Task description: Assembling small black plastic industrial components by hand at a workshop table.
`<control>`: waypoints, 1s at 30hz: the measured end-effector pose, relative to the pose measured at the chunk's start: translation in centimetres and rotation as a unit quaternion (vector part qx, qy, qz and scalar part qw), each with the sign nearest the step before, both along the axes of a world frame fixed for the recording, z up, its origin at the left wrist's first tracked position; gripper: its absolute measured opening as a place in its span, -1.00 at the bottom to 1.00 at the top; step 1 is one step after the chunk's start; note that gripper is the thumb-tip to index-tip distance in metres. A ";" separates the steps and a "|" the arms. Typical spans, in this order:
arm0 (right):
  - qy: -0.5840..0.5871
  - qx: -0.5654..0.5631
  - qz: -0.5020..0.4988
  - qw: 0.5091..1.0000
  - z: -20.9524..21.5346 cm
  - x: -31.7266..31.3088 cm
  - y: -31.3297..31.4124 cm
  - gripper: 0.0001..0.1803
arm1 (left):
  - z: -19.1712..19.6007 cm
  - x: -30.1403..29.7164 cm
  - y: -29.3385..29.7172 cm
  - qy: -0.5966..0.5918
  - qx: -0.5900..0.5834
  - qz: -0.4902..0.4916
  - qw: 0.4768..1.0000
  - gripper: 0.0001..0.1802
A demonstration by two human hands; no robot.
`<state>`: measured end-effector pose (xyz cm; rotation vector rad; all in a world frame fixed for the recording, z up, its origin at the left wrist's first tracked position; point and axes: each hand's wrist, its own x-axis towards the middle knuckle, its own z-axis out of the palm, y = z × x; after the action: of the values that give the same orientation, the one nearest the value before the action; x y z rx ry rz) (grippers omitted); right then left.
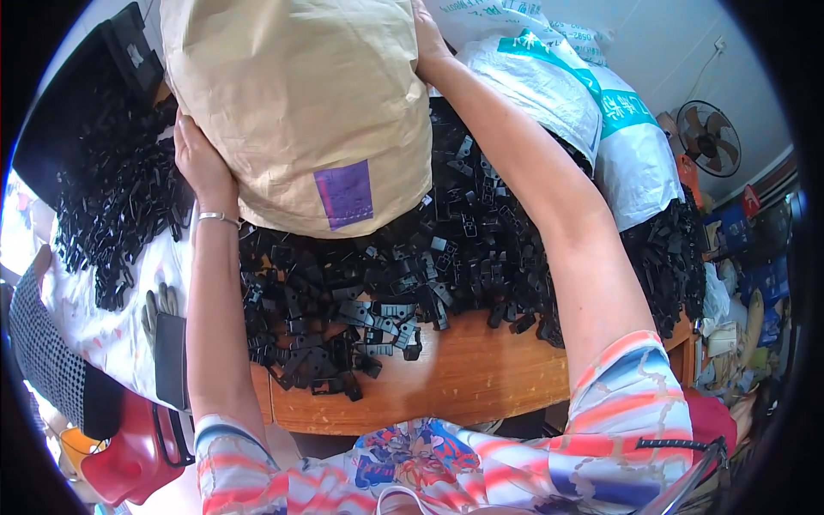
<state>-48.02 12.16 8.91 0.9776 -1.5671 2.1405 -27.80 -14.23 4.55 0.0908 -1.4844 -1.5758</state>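
A large tan sack (300, 112) with a purple rectangle near its lower edge fills the upper middle, over a heap of small black plastic parts (386, 275). My left hand (202, 159) holds the sack's left side, its fingers pressed to the material. At the upper right of the sack, my right hand (427, 45) grips its other side; the fingertips are partly hidden behind it. Loose black parts spread below the sack over the wooden table (446, 378). The sack's top is cut off by the picture's upper edge.
White sacks with green bands (618, 103) stand beyond my right arm. More black parts (120, 206) are piled at the left, near a grey glove (159, 305) and a dark flat case (172, 360). A red chair (129, 455) is at lower left, a fan (708, 137) at far right.
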 end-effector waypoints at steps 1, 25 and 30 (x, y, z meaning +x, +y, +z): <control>-0.058 -0.052 0.065 0.995 -1.7 1.2 -1.0 -0.60 | -0.8 0.3 -1.0 0.000 0.005 0.007 1.000 -0.49; 0.188 0.294 -0.434 0.831 -8.4 4.4 4.2 -0.48 | -1.2 -1.2 3.1 -0.007 -0.074 0.130 0.989 -0.42; -0.071 0.262 -0.352 0.896 -6.0 10.6 3.0 -0.41 | -1.6 -0.1 1.0 -0.072 -0.103 0.140 0.982 -0.42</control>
<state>-37.44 15.14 2.90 0.2717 -2.1966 1.3317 -27.90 -13.22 2.91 0.2860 -1.6592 -1.2036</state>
